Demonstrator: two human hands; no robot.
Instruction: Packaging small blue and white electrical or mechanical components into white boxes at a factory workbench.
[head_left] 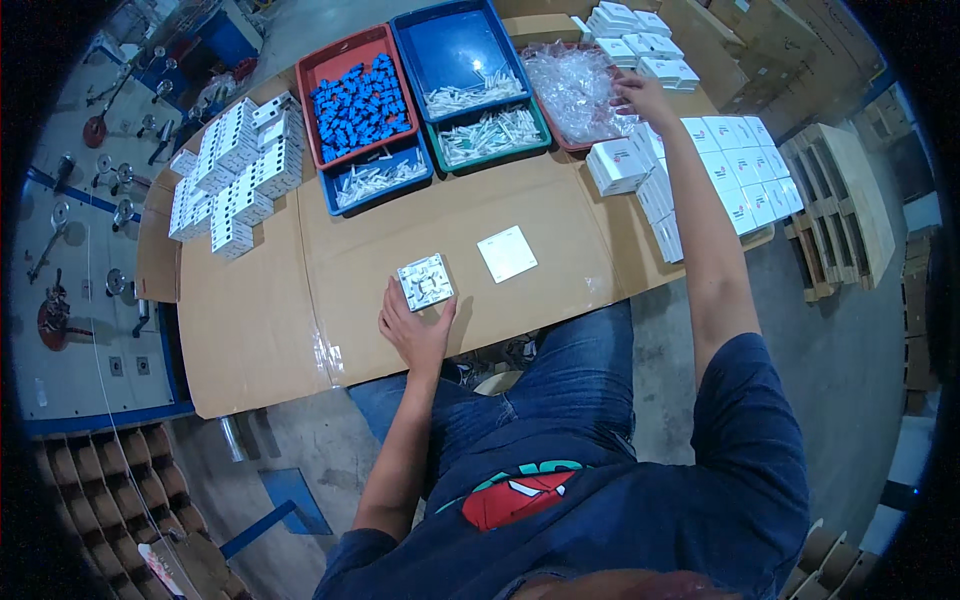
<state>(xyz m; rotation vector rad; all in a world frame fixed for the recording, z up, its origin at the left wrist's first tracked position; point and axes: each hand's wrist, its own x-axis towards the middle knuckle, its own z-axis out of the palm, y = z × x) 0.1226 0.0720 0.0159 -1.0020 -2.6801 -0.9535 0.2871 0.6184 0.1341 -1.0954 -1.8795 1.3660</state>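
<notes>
My left hand (413, 328) is closed round the near end of a square white plastic box (425, 283), its thumb on the right side and its fingers on the left. The box rests on the cardboard, and moulded shapes show on its upper face. To its right lies a flat white square plate (507, 254), touched by neither hand. My right hand (642, 97) is stretched far forward over the right edge of a heap of clear plastic bags (570, 88). Its fingers are apart, and no bag shows clearly gripped in them.
A red tray of blue parts (360, 105) stands at the back, beside blue and green trays (490, 135) with white plugs. Stacked white boxes (240, 165) stand at left. White packs (740, 175) lie under and beside my right arm. Wooden pallets (835, 205) stand beyond.
</notes>
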